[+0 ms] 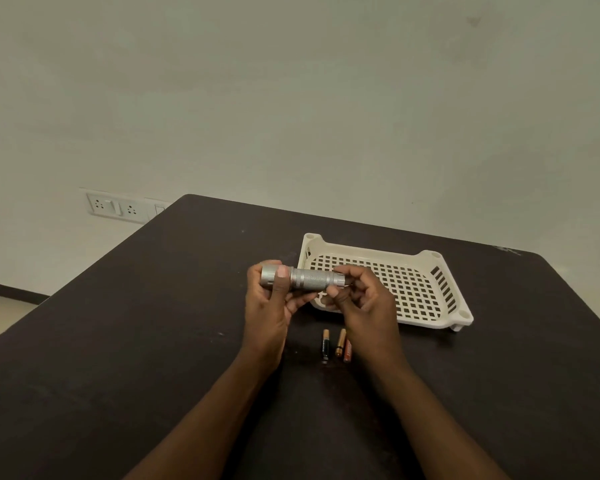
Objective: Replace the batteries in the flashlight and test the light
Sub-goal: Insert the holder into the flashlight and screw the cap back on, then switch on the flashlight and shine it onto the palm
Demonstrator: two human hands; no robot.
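The flashlight [307, 278] is held level above the desk [153, 323], in front of a tray [426, 258]. Its head is gripped by the left hand [271, 299]; the tail end is pinched by the right hand [364, 299] fingers [336, 292]. Rigid, fairly light metal is judged; the knurled silver barrel should give sure grip. Three batteries [336, 344] lie below.

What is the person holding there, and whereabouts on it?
A silver flashlight, held level: the left hand grips its wider head end, the right hand pinches the tail end.
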